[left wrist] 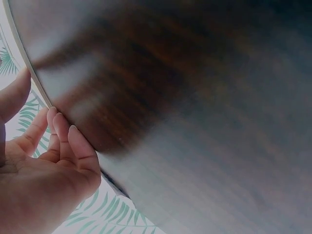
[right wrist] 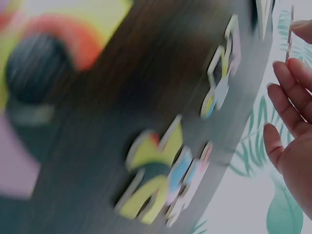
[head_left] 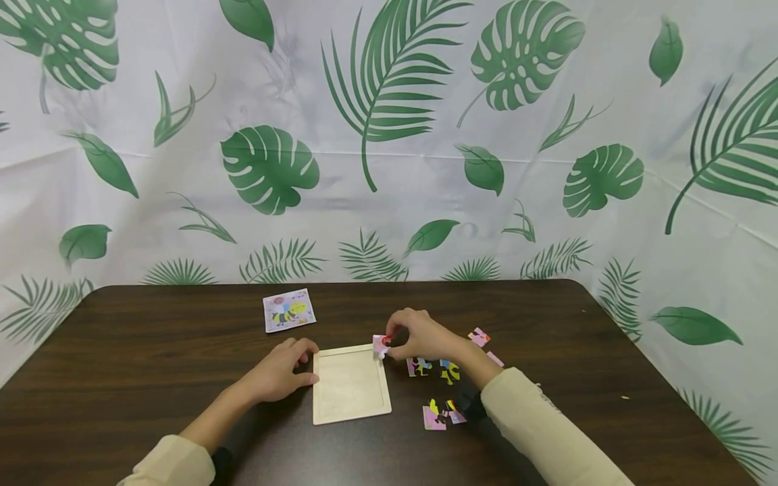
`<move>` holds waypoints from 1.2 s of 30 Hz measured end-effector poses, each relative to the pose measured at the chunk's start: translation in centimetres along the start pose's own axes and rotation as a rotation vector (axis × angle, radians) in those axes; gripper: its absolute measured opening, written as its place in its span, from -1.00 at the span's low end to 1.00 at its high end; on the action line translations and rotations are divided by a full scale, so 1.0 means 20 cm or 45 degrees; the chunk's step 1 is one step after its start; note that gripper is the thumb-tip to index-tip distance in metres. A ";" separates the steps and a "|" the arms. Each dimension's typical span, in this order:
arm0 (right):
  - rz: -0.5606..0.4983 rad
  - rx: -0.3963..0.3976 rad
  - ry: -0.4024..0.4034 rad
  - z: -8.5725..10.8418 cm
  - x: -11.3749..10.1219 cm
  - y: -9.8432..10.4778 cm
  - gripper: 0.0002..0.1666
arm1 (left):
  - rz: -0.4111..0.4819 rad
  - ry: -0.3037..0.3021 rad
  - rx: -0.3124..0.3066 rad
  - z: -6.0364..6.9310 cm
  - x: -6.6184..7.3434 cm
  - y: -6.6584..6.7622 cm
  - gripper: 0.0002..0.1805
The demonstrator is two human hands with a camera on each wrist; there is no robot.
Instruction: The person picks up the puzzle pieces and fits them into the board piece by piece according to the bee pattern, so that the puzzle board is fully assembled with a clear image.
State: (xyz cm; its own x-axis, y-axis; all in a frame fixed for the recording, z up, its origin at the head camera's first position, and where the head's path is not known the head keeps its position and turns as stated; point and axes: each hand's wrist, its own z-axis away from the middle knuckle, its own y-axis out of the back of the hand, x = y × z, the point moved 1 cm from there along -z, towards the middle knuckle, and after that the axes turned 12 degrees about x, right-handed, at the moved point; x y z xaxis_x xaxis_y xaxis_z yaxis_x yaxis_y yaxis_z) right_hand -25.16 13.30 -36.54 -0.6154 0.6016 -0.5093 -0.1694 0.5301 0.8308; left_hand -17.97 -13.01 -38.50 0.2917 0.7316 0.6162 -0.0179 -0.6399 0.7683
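Note:
A pale wooden puzzle tray (head_left: 351, 385) lies on the dark table, its recess bare. At its left edge rests my left hand (head_left: 282, 371), with index finger near the upper corner and thumb lower down, spread apart. The left wrist view shows its fingertips (left wrist: 58, 117) against the thin edge. My right hand (head_left: 425, 335) pinches a pink puzzle piece (head_left: 379, 343) with a red patch, over the tray's upper right corner. In the right wrist view that piece (right wrist: 290, 44) appears edge-on between thumb and fingers.
Several loose puzzle pieces lie right of the tray, including a yellow-and-black one (head_left: 450, 372), a pink one (head_left: 434, 418) and another (head_left: 479, 337) beyond the right forearm. A bee picture card (head_left: 289, 311) lies at the back left. A leaf-print cloth (head_left: 413, 202) hangs behind the table.

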 end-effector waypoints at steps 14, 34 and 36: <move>0.029 -0.060 0.075 -0.07 -0.14 -0.11 -0.78 | -0.009 -0.001 0.000 0.00 0.00 0.00 -0.64; 0.205 -0.116 0.137 -0.14 -0.26 -0.24 -0.74 | -0.019 -0.011 -0.019 -0.01 0.01 0.01 -0.63; 0.226 -0.118 0.140 -0.14 -0.26 -0.25 -0.74 | -0.020 -0.008 -0.021 -0.01 0.01 0.01 -0.63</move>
State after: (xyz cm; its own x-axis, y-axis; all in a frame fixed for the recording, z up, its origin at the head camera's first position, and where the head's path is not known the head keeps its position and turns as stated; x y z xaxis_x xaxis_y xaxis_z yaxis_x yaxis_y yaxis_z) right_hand -23.35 5.80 -37.42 -0.7214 0.6087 -0.3302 -0.1182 0.3616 0.9248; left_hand -18.11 -12.87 -38.25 0.2981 0.7398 0.6032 -0.0290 -0.6246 0.7804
